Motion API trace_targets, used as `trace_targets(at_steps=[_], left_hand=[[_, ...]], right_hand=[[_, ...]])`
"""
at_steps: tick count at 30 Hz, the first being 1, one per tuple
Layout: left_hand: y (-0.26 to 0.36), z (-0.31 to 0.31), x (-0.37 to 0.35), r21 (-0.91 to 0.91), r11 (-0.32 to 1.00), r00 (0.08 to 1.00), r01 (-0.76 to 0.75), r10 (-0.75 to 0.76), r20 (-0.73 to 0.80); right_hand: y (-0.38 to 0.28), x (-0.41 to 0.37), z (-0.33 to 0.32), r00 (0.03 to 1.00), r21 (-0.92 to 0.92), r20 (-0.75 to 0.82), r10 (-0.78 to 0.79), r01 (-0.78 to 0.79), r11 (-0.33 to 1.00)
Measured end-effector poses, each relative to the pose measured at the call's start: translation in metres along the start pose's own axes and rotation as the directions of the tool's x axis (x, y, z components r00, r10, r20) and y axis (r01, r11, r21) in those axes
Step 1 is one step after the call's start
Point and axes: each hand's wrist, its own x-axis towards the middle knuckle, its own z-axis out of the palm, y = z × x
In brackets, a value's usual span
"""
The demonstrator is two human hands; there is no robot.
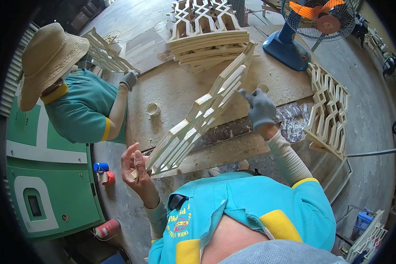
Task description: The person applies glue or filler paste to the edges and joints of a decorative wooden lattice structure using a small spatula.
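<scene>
A long pale wooden lattice panel (200, 115) stands tilted across the worktable, its lower end toward me. Bare, my left hand (138, 174) is wrapped round that lower end. My right hand (261, 108), in a grey glove, is to the right of the panel with its index finger stretched out toward it; whether the fingertip touches the wood is unclear. Close behind the gloved hand stands a small round cup (263, 88), partly hidden. Another open cup (153, 109) with pale contents sits left of the panel.
Stacked lattice panels (209, 42) lie at the table's (163, 132) far edge. A fan (290, 48) stands back right, with more lattice panels (328, 110) nearer. At left, a co-worker in a straw hat (48, 61) holds another lattice panel (105, 55). A green machine (53, 176) stands lower left.
</scene>
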Motion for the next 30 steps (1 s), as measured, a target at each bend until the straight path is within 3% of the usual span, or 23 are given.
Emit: trace_targets(at_steps=[2,5,8,11,12,15,16,19,20,23,24,27,30], left_hand=[[-0.009,-0.004,0.000,0.052,0.998,0.999,-0.033,0.034,-0.009],[-0.010,-0.005,-0.002,0.015,1.000,1.000,-0.005,0.005,-0.022],[-0.010,-0.004,-0.003,0.012,0.999,1.000,-0.030,0.030,-0.002],[-0.009,-0.001,-0.004,0.039,0.997,0.997,-0.072,0.073,-0.012],[-0.009,-0.002,-0.005,0.041,0.997,0.997,-0.071,0.071,-0.017],[-0.011,-0.002,-0.004,0.037,0.997,0.997,-0.074,0.074,-0.009],[-0.014,-0.004,-0.003,0.030,0.997,0.997,-0.073,0.073,-0.001],[-0.013,-0.002,-0.004,0.012,0.999,0.999,-0.045,0.045,-0.013],[-0.012,-0.001,-0.004,0.005,0.999,0.999,-0.033,0.033,-0.022],[-0.012,-0.001,-0.004,0.050,0.996,0.997,-0.069,0.071,-0.026],[-0.012,-0.002,-0.004,0.044,0.998,0.998,-0.055,0.055,-0.014],[-0.013,-0.002,-0.002,0.021,0.999,0.999,-0.041,0.041,-0.007],[-0.016,-0.001,-0.002,0.015,0.999,0.999,-0.043,0.044,-0.026]], right_hand=[[0.005,0.007,0.001,1.000,-0.085,0.015,0.021,-0.019,0.996],[-0.014,-0.008,-0.003,0.996,-0.062,0.085,0.026,-0.021,0.998],[-0.015,-0.018,-0.005,0.988,0.082,0.098,-0.123,0.115,0.990],[-0.002,0.001,-0.009,0.995,0.046,0.090,0.040,-0.044,0.998],[0.004,0.009,-0.006,0.999,-0.027,0.044,0.021,-0.020,0.999],[0.002,0.006,-0.005,0.995,-0.103,0.098,0.022,-0.012,0.995],[-0.007,0.000,-0.007,0.985,-0.029,0.141,0.096,-0.092,0.995],[-0.009,-0.009,-0.011,0.977,0.112,0.212,-0.040,0.017,0.994],[-0.006,-0.004,-0.015,0.960,0.123,0.271,0.068,-0.104,0.987],[0.014,0.013,-0.008,0.976,0.082,0.150,0.161,-0.174,0.981],[0.016,0.017,-0.004,0.987,0.016,0.099,0.129,-0.131,0.991],[0.005,0.002,-0.003,0.986,0.034,0.161,0.048,-0.054,0.998],[-0.001,-0.013,-0.004,0.961,0.201,0.274,-0.042,-0.015,0.979]])
